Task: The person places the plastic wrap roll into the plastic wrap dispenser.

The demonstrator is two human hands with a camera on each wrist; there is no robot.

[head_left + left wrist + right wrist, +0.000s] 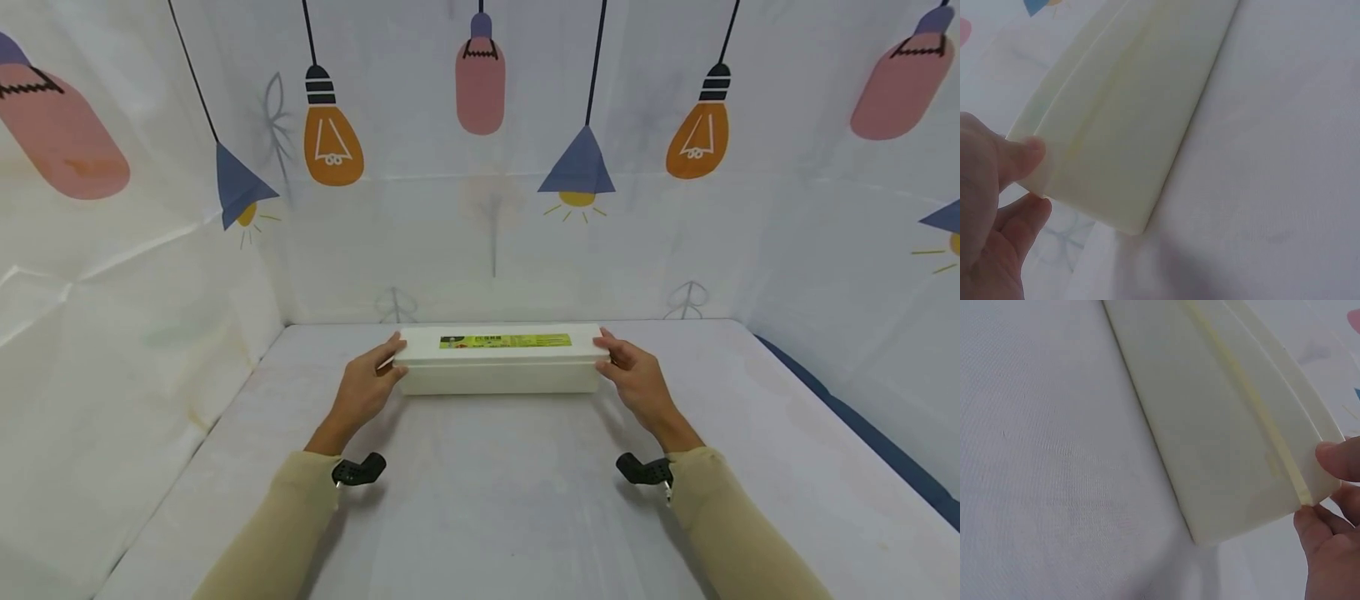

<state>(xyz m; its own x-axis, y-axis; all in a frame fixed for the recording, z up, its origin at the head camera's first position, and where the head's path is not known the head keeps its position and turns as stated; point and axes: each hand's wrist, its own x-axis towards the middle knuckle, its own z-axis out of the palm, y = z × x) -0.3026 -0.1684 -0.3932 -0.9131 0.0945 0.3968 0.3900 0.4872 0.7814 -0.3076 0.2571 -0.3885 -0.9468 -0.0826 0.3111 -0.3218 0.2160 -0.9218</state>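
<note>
A long white lidded box lies crosswise at the back of the table, with a yellow-green label on its top. The left hand grips the box's left end; in the left wrist view its thumb presses the front face near the lid while fingers touch the end. At the opposite end, the right hand holds the box in a similar way, its thumb on the front face and fingertips at the end wall. A pale yellow strip runs along the front just below the lid.
White sheeting printed with hanging lamps and bulbs rises behind and on both sides of the white-covered table. A dark blue strip shows along the right edge. Black devices are strapped to both wrists.
</note>
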